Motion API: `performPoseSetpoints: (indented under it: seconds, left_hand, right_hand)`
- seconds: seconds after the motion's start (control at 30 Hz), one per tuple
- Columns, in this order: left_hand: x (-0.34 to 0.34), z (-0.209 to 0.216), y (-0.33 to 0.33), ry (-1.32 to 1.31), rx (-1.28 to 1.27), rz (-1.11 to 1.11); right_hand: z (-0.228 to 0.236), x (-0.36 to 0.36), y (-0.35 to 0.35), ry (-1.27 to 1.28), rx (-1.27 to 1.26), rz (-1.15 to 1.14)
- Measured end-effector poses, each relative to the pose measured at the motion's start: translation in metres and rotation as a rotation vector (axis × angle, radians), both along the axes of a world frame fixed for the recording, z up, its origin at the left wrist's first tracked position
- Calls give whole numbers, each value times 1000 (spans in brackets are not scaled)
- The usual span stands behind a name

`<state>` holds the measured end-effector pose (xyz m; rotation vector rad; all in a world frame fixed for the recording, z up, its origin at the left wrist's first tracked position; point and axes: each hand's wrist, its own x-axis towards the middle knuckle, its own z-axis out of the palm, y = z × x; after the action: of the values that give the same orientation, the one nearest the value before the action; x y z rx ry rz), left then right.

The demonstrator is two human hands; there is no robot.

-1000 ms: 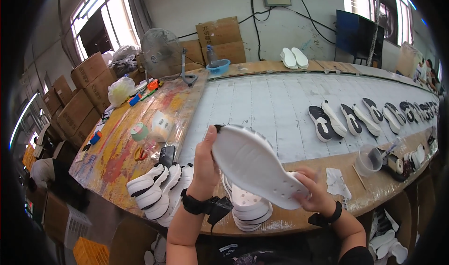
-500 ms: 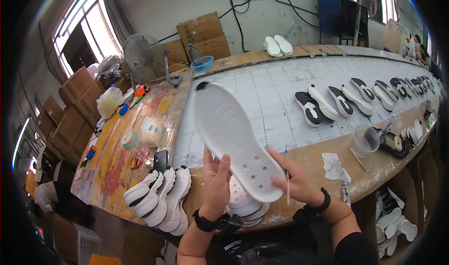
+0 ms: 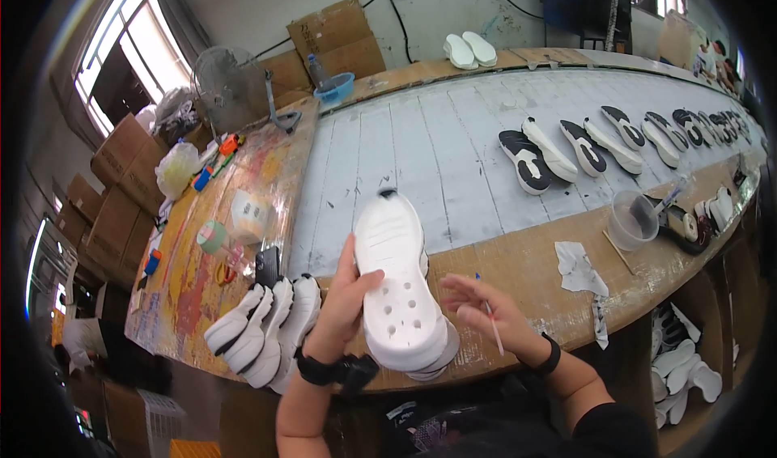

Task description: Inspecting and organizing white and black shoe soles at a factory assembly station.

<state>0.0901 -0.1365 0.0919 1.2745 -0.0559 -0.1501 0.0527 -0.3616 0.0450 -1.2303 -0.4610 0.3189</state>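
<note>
My left hand [image 3: 343,308] grips a white shoe sole [image 3: 391,243] by its left edge, thumb on the upper face. The sole points away from me, with a black toe tip and several round holes in its heel. Under its heel show more white soles [image 3: 447,353]; whether it touches them I cannot tell. To the right, my right hand [image 3: 495,316] is apart from the sole, with a thin pale stick [image 3: 495,334] with a blue end between its fingers. A row of white soles [image 3: 263,337] leans together left of my left hand.
Black-and-white soles [image 3: 584,146] line the white tabletop [image 3: 364,167]. A clear plastic cup [image 3: 633,222], a wooden stick and a torn paper piece [image 3: 579,270] lie at right. A bottle [image 3: 217,239] and black box [image 3: 267,265] stand left. Below right, a carton holds soles [image 3: 681,377].
The sole has come down and turned more upright in view, over the other soles. My right hand has let go of its heel and moved slightly away. The head view has shifted a little.
</note>
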Motion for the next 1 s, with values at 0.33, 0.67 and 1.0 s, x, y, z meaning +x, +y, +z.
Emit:
performPoseSetpoints:
  seconds: [0.33, 0.67, 1.0]
  left_hand:
    - [7, -11, 55, 3, 1004, -398]
    - [-93, -52, 94, 139, 588, -254]
    - [-71, -55, 69, 84, 442, -36]
  right_hand:
    - [-64, 20, 51, 336, 141, 75]
    - [-62, 13, 77, 244, -358, 18]
    - [-96, 6, 107, 401, 66, 119]
